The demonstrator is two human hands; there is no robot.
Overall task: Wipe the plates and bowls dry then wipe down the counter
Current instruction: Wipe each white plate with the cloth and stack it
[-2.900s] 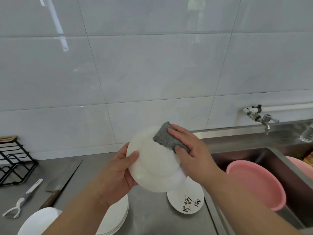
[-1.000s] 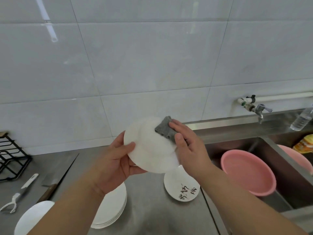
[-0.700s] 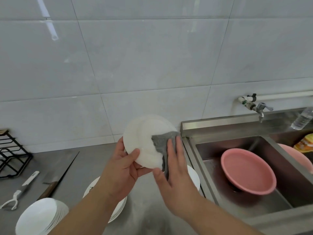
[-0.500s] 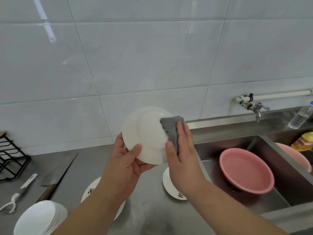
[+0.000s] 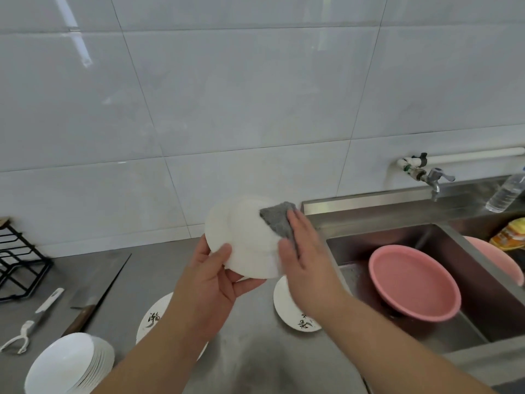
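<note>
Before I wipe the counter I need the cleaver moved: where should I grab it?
Probably best to take the cleaver by its wooden handle, reaching from the near side: the handle angles back toward you, while the flat-lying blade points away at the wall.

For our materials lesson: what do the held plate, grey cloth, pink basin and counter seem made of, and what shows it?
The held plate: likely glazed ceramic, white and glossy; melamine possible.
The grey cloth: soft fabric, perhaps microfibre; matte, fuzzy, bending.
The pink basin: probably plastic; uniform colour, smooth sheen.
The counter: stainless steel; brushed grey reflective surface.
</note>
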